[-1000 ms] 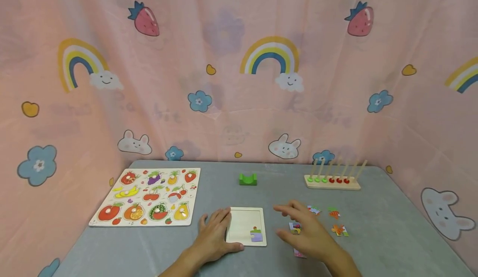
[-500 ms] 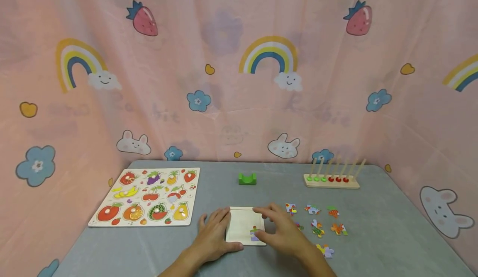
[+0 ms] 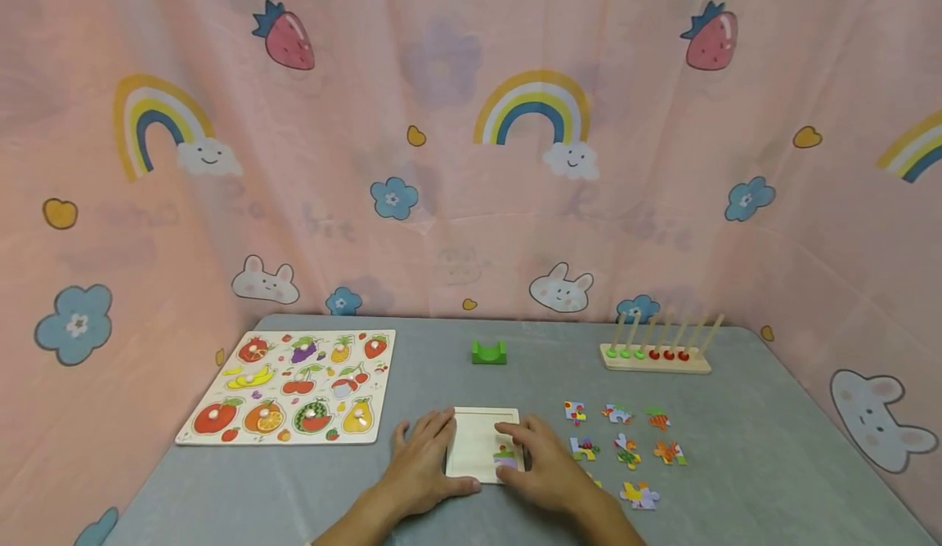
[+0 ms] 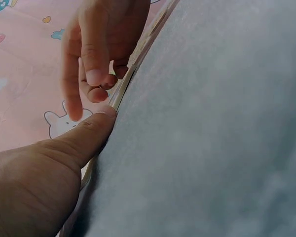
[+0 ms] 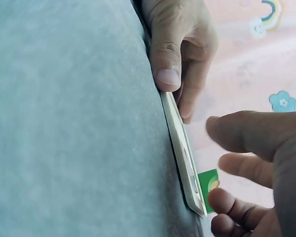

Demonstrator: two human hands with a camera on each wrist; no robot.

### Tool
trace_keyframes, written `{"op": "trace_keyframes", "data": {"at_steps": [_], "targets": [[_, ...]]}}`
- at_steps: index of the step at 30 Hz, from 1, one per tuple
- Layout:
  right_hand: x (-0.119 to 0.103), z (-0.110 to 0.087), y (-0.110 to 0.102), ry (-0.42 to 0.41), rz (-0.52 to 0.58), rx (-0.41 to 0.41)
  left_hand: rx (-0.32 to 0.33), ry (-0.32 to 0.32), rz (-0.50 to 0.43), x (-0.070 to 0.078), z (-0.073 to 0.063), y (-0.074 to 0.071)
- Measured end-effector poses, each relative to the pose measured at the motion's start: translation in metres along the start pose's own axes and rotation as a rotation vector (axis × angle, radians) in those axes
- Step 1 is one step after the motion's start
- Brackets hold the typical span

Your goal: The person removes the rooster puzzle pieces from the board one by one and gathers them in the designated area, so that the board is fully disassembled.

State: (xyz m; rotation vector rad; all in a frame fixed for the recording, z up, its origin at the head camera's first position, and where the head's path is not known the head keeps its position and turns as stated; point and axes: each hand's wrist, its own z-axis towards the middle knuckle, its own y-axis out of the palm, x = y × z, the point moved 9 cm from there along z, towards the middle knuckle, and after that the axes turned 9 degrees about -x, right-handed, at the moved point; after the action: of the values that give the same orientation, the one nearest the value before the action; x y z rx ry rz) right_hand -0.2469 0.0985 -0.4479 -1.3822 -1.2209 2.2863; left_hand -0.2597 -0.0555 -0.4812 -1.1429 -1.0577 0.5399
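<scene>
In the head view a shallow square wooden puzzle tray (image 3: 474,448) lies near the table's front. One jigsaw piece (image 3: 505,454), lilac and green, sits in its lower right corner, partly covered by my right thumb. My left hand (image 3: 419,460) rests along the tray's left side, fingers at the far left corner and thumb stretched along the front edge (image 4: 84,140). My right hand (image 3: 548,464) is over the tray's right edge, fingers loosely bent and spread, with nothing between them. The right wrist view shows these fingers (image 5: 241,168) apart from each other, close above the tray.
Several loose jigsaw pieces (image 3: 627,452) lie right of the tray, one partly behind my right wrist. A fruit knob puzzle board (image 3: 294,391) lies at left. A green arched block (image 3: 489,354) and a pegged counting stand (image 3: 655,358) stand farther back. A pink curtain (image 3: 471,235) encloses the table.
My right hand has moved left from above the loose pieces to the tray's right side, uncovering several of them. My left hand and the tray have stayed put.
</scene>
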Motion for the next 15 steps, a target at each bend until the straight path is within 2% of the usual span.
{"op": "trace_keyframes", "data": {"at_steps": [5, 12, 15], "targets": [[0.0049, 0.0, 0.0055, 0.052, -0.044, -0.039, 0.003, 0.004, 0.005, -0.0002, -0.0003, 0.0003], [0.0012, 0.0003, 0.0066, 0.025, -0.134, -0.04, 0.001, 0.006, 0.004, -0.0004, -0.0003, 0.0006], [0.0013, 0.0006, 0.0067, 0.037, -0.137, -0.058, 0.006, 0.008, 0.008, 0.0, -0.0002, 0.0001]]}}
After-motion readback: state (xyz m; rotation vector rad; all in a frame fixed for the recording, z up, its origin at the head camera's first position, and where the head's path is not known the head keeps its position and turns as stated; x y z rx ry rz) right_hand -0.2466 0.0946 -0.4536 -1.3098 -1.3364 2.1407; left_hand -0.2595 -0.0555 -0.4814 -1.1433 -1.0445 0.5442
